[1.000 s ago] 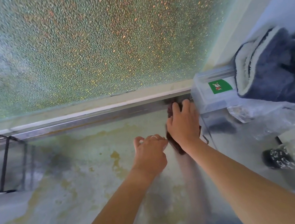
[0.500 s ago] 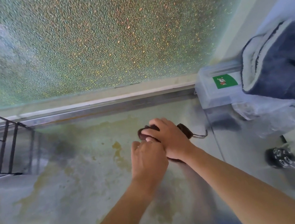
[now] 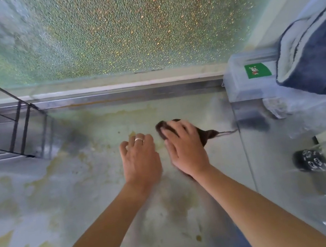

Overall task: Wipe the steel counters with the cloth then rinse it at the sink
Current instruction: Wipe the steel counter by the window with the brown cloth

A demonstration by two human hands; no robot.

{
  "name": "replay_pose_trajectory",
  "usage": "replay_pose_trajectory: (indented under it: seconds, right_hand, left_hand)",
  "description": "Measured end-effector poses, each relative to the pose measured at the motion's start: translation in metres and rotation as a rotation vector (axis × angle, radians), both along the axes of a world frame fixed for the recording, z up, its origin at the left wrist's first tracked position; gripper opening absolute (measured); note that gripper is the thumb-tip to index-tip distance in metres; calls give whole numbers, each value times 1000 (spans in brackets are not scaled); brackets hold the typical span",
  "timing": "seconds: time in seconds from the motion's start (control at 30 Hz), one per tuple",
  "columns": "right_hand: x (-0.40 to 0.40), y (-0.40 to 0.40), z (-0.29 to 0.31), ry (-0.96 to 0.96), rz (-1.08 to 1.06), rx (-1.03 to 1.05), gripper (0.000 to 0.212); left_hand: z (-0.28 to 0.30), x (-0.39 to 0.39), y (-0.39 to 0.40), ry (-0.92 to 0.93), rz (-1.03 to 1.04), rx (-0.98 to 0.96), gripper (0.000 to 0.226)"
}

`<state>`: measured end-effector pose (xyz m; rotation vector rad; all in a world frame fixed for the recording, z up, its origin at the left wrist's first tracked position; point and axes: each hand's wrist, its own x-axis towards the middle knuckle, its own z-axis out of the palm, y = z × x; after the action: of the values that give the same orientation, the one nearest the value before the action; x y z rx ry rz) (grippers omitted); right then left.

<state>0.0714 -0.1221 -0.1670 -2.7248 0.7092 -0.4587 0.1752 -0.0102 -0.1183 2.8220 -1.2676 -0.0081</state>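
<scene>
Wiping under way, rinse not yet begun

The right hand (image 3: pixel 186 151) presses the dark cloth (image 3: pixel 203 134) flat on the steel desk (image 3: pixel 63 206) just right of frame centre, fingers spread over it rather than curled round; the left hand (image 3: pixel 140 160), ringed, rests beside it with its grip relaxed and holding nothing. Yellowish stains cover the lower left and middle of the desk, so much wiping seems left. No sink is in view.

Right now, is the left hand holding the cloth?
No: the left hand lies flat on the steel counter beside the dark cloth, which only the right hand presses down.
</scene>
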Motion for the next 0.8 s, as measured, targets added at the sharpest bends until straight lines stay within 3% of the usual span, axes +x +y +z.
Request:
replay_pose_trajectory:
  seconds: [0.2, 0.3, 0.43, 0.63, 0.8]
  right_hand:
    - [-11, 2, 0, 69, 293, 23, 43]
    - [-42, -35, 2, 153, 90, -31, 47]
    - [-68, -53, 5, 199, -137, 53, 49]
    - [-61, 27, 3, 215, -197, 47, 49]
    - [-49, 83, 3, 213, -244, 50, 50]
  left_hand:
    - [3, -9, 25, -14, 30, -71, 14]
    - [0, -14, 36, -14, 7, -66, 16]
    - [-7, -20, 40, 16, -36, -1, 26]
    - [-12, -32, 49, 56, -76, 4, 29]
    - [-9, -19, 83, -8, -58, 12, 14]
